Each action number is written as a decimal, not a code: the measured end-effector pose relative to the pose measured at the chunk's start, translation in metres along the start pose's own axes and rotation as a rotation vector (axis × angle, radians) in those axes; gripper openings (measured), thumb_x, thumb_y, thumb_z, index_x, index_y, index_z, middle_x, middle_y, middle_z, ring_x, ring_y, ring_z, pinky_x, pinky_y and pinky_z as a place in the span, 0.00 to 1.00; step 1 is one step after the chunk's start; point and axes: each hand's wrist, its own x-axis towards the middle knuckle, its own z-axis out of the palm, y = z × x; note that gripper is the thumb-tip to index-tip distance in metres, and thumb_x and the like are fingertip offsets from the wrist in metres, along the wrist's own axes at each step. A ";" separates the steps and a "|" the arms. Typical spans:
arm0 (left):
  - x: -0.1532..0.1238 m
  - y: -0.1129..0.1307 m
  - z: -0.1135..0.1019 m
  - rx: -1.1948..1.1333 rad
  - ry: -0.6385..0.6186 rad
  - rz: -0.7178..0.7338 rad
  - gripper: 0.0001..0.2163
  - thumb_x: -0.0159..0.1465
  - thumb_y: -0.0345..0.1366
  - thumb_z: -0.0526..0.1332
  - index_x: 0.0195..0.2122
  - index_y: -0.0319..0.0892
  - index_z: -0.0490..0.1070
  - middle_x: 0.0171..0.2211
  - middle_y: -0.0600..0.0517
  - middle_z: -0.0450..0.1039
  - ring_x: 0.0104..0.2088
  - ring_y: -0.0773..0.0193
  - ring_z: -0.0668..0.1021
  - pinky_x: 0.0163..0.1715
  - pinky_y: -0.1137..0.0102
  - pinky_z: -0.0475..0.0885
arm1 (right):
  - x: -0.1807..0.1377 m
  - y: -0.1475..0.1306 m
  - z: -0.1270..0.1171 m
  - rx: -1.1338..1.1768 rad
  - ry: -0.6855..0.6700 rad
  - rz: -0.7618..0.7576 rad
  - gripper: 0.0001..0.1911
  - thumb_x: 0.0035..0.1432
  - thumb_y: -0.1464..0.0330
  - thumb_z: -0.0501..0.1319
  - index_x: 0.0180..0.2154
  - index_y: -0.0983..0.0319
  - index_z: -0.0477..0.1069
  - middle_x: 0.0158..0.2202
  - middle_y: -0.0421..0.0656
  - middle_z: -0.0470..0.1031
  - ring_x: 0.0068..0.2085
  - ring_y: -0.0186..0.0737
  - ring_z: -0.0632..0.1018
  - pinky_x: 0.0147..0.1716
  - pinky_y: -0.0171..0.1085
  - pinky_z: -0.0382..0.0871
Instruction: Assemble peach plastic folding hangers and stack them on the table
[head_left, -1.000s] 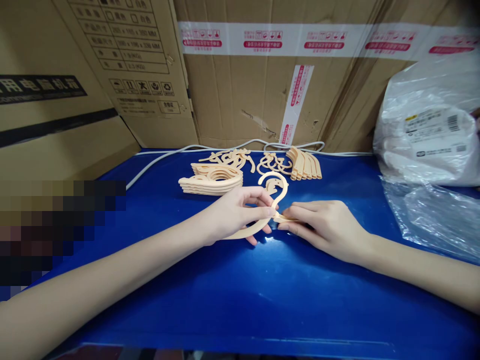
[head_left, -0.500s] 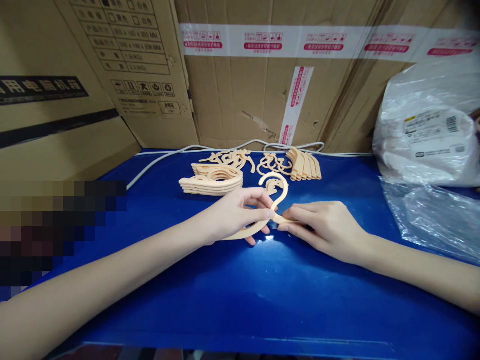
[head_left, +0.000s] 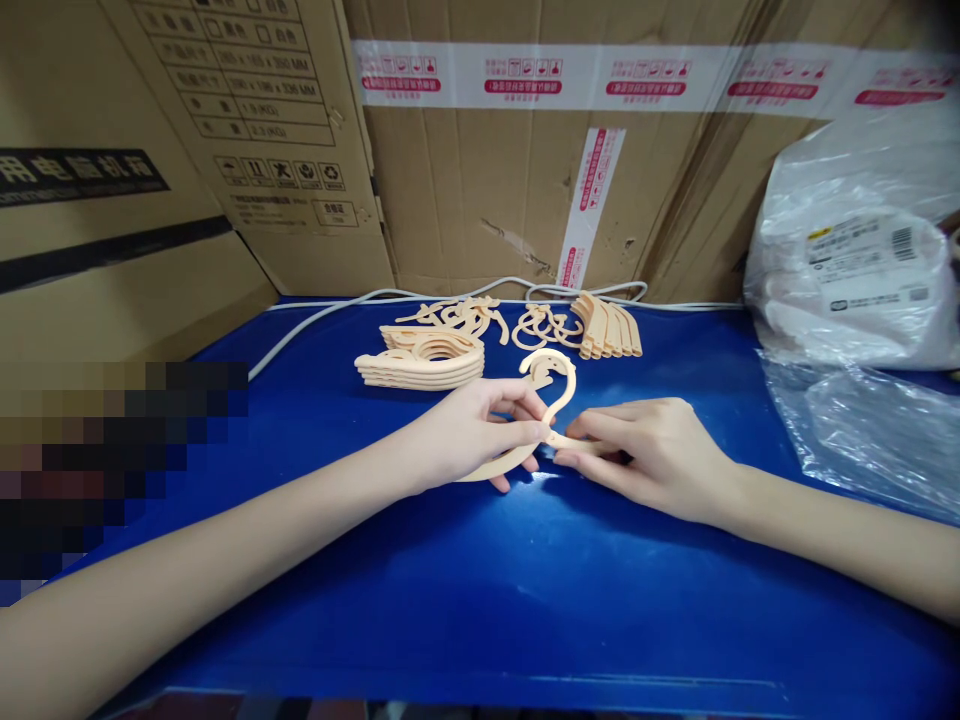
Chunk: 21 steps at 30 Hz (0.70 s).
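A cream plastic hanger (head_left: 567,385) is held between my two hands above the blue table, its curved hook pointing up and away from me. My left hand (head_left: 480,430) pinches it just below the hook, and one arm of the hanger curves out under my palm. My right hand (head_left: 652,450) has its thumb and fingers closed on the other arm, close to the joint. Part of that arm is hidden inside my right hand. Beyond the hook lies a small cream piece (head_left: 541,375), partly covered from view.
Stacked cream hanger parts (head_left: 420,372) lie behind my left hand. Loose cream pieces (head_left: 472,318), hooks (head_left: 540,328) and a row of arms (head_left: 611,328) sit farther back. A white cable (head_left: 322,312) runs before cardboard boxes (head_left: 480,200). A plastic bag (head_left: 855,260) stands at right.
The hook has tilted slightly and dropped a little. My right hand has shifted slightly along its hanger arm, showing more of the arm near the joint. My left hand keeps its pinch.
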 end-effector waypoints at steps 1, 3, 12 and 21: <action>0.000 -0.001 0.000 -0.005 -0.001 0.001 0.06 0.58 0.32 0.62 0.35 0.39 0.67 0.33 0.53 0.69 0.30 0.66 0.76 0.18 0.78 0.74 | 0.000 0.000 0.001 0.000 0.003 0.006 0.17 0.65 0.59 0.54 0.30 0.62 0.73 0.21 0.38 0.72 0.21 0.30 0.71 0.21 0.34 0.53; 0.001 -0.002 -0.001 -0.015 -0.003 0.003 0.06 0.57 0.33 0.62 0.35 0.39 0.67 0.33 0.52 0.69 0.30 0.66 0.76 0.18 0.77 0.74 | 0.000 0.000 0.002 -0.007 0.012 0.005 0.16 0.64 0.60 0.55 0.30 0.62 0.72 0.21 0.38 0.72 0.20 0.30 0.70 0.21 0.33 0.52; 0.005 -0.005 -0.004 0.040 -0.041 0.030 0.08 0.61 0.38 0.60 0.37 0.39 0.67 0.32 0.52 0.70 0.29 0.67 0.75 0.18 0.77 0.73 | 0.002 -0.002 -0.002 -0.094 0.037 -0.065 0.18 0.66 0.60 0.53 0.28 0.60 0.72 0.18 0.37 0.69 0.19 0.31 0.68 0.21 0.35 0.52; -0.006 -0.002 0.004 0.385 0.051 0.155 0.08 0.65 0.40 0.55 0.38 0.41 0.67 0.28 0.56 0.69 0.23 0.72 0.69 0.19 0.78 0.63 | 0.007 0.001 -0.005 -0.142 0.137 -0.050 0.17 0.62 0.56 0.57 0.27 0.60 0.68 0.26 0.41 0.72 0.32 0.40 0.69 0.41 0.44 0.57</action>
